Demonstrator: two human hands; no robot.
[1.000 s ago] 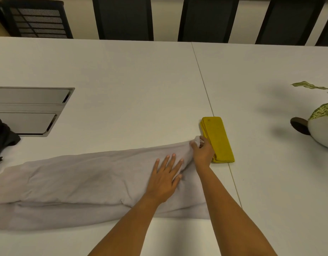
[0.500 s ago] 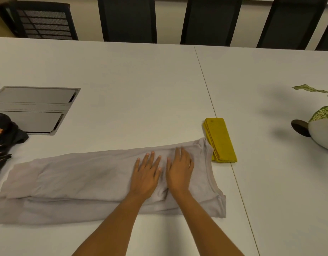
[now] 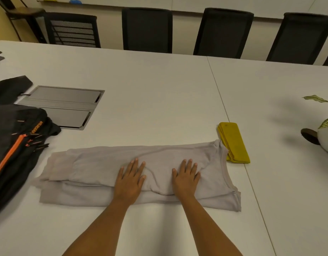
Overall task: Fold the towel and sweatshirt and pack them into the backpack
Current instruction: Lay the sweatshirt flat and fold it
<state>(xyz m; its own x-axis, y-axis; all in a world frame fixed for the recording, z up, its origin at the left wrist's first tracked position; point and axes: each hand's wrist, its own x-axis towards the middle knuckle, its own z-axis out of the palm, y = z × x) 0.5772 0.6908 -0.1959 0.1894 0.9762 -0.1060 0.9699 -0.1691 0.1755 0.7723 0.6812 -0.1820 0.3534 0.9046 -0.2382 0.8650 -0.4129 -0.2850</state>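
A pale grey sweatshirt (image 3: 96,163) lies folded into a long strip across the near part of the white table (image 3: 159,89), collar end at the right. My left hand (image 3: 131,179) and my right hand (image 3: 185,177) both rest flat on it, palms down, fingers spread, a short gap between them. A folded yellow towel (image 3: 233,142) lies just beyond the collar, its near left corner tucked under the sweatshirt's edge. The black backpack (image 3: 13,145) with an orange zip lies at the left edge, close to the sweatshirt's left end.
A grey hatch panel (image 3: 65,106) is set into the table behind the backpack. A white pot with a green plant (image 3: 325,139) stands at the right edge. Several black chairs (image 3: 146,30) line the far side. A seam (image 3: 224,108) runs down the table.
My right hand let go of the collar corner and laid flat on the sweatshirt. Both hands then spread apart across the cloth. The view shifted, bringing the backpack into sight.
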